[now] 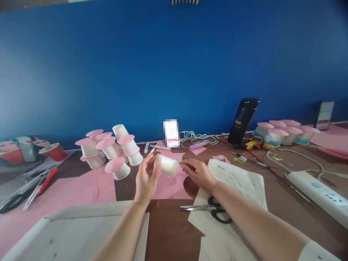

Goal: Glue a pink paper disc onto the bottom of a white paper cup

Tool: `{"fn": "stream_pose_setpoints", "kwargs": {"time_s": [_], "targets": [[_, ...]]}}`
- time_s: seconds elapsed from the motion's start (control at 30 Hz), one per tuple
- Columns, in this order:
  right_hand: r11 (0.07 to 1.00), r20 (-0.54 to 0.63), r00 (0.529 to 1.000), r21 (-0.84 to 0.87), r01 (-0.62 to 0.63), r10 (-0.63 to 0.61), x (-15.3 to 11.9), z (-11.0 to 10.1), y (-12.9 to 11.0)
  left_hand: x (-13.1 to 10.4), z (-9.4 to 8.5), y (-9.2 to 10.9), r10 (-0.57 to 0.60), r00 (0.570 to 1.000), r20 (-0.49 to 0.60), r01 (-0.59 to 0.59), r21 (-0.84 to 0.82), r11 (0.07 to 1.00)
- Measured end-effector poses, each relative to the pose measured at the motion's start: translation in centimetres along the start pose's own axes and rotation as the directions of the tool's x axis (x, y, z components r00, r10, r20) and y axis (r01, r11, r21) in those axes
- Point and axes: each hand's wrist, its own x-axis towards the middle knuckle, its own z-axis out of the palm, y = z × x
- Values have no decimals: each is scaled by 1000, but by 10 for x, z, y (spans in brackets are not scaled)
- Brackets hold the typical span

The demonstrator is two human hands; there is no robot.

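Observation:
A plain white paper cup [168, 166] lies tipped sideways in my left hand [148, 175], whose fingers wrap around its left end. At the cup's right end, my right hand [198, 173] has its fingertips pressed together; whether they touch the cup or pinch something small is hard to see. Below the cup lies a sheet of pink paper [174, 186] with a rounded piece cut out of its right side. Black-handled scissors [199, 208] rest near my right forearm, partly hidden by it.
Stacked white cups with pink paper discs [108, 146] stand left of my hands. More disc-topped cups [277, 137] stand far right, beside a black flask [243, 121]. A phone [171, 134], a purple glue stick [199, 145], printed sheets [239, 177], a power strip [318, 192] and cutters [40, 185] lie around.

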Motion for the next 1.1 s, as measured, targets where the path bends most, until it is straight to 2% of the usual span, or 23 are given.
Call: {"fn": "stream_pose_setpoints", "kwargs": {"time_s": [0.1, 0.17, 0.2, 0.27, 0.33, 0.4, 0.47, 0.53, 0.63, 0.77, 0.9, 1.0, 1.1], "targets": [[970, 50, 988, 191, -151, 143, 3, 1, -6, 1, 0, 4, -49, 997, 63, 55, -108, 993], [883, 122, 954, 360, -300, 274, 5, 1, -10, 0, 0, 9, -30, 997, 65, 39, -149, 988], [809, 170, 930, 458, -368, 327, 7, 1, -12, 0, -1, 12, -13, 998, 63, 24, -176, 984], [596, 274, 888, 664, -452, 369, 8, 0, -15, -1, -1, 17, 21, 998, 50, -9, -241, 970], [341, 335, 871, 822, -457, 359, 9, -2, -19, -2, -1, 21, 33, 998, 51, -18, -272, 962], [130, 380, 861, 887, -442, 337, 9, -5, -22, -4, 0, 23, 38, 997, 62, -22, -249, 968], [3, 434, 842, 888, -459, 320, 7, -5, -25, -6, 0, 23, 31, 996, 89, -12, -205, 979], [-61, 485, 818, 869, -492, 309, 5, -4, -26, -9, 1, 22, -8, 991, 132, 30, -169, 985], [-91, 512, 806, 855, -510, 297, 3, -1, -26, -12, 3, 21, -62, 981, 186, 86, -124, 989], [-49, 494, 813, 862, -505, 309, 2, 2, -25, -12, 5, 20, 14, 981, 192, -3, -61, 998], [78, 481, 806, 841, -535, 344, 2, 5, -27, -9, 5, 19, 29, 982, 185, -33, 20, 999], [201, 487, 796, 793, -576, 359, 1, 9, -31, -9, 5, 17, 2, 985, 173, -13, 66, 998], [265, 484, 802, 770, -581, 350, 0, 12, -32, -8, 5, 14, -36, 986, 163, 21, 93, 995]]}}
